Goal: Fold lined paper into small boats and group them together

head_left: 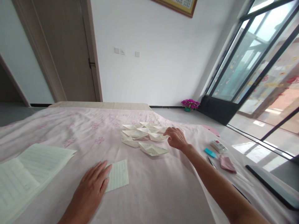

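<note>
My left hand (pixel 91 186) lies flat, fingers stretched out, partly over a small folded piece of lined paper (pixel 118 175) on the pink cloth. Reaching forward, my right hand (pixel 177 137) has its fingers curled in at the right end of a folded paper boat (pixel 157 137), and they appear to pinch its tip. Several more white paper boats stand close together left of that hand. Nearest to me in this group is one paper boat (pixel 153 150) set slightly apart from the others.
An open lined notebook (pixel 39 165) lies at the left. On the right are a blue eraser (pixel 210 152), a white pack (pixel 218 146), a pink cloth piece (pixel 227 164), a pen-like item (pixel 211 161) and a dark flat case (pixel 271 185). Purple flowers (pixel 190 104) stand on the floor.
</note>
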{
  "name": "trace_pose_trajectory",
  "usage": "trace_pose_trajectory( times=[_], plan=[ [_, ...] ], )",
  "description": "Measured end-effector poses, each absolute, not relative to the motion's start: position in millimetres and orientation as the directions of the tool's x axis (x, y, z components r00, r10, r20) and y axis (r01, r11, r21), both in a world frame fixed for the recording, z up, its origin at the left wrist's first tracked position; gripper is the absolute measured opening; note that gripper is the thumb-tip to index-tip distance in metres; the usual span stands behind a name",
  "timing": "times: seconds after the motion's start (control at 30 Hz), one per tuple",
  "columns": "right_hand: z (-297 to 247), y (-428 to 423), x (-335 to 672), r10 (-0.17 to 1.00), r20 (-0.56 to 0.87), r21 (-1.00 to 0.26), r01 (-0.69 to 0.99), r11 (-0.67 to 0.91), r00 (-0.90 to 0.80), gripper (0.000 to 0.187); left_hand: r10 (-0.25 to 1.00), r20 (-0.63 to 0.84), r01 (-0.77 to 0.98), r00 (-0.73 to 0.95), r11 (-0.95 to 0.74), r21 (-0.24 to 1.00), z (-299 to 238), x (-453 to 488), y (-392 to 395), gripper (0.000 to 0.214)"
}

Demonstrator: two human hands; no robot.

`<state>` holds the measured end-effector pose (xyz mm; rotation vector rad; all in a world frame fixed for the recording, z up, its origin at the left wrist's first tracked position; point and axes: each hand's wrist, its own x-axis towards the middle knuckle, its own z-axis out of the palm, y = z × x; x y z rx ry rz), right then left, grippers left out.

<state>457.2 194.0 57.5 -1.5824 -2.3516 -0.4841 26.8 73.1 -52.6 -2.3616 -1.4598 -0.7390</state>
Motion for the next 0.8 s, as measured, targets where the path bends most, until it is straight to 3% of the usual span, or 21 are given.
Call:
trace_pose_trajectory(
  times=[0.23, 0.43, 0.57, 0.8],
  plan=[
    [77, 211, 390, 0.755, 0.371, 0.113, 0.833, 0.541, -0.541, 0.011, 0.758, 0.546, 0.894, 0.357, -0.447, 0.037, -52, 27, 72, 0.039],
    [79, 234, 333, 0.751, 0.233, 0.154, 0.786, 0.599, -0.618, 0.009, 0.771, 0.524, 0.9, 0.361, -0.436, 0.022, -52, 28, 72, 0.039],
    [73, 241, 319, 0.756, 0.202, 0.167, 0.782, 0.6, -0.623, 0.006, 0.762, 0.533, 0.897, 0.368, -0.441, 0.01, -52, 27, 72, 0.039],
    [65, 242, 316, 0.78, 0.195, 0.163, 0.804, 0.572, -0.595, 0.016, 0.766, 0.527, 0.894, 0.368, -0.448, 0.027, -48, 29, 71, 0.039]
  ],
)
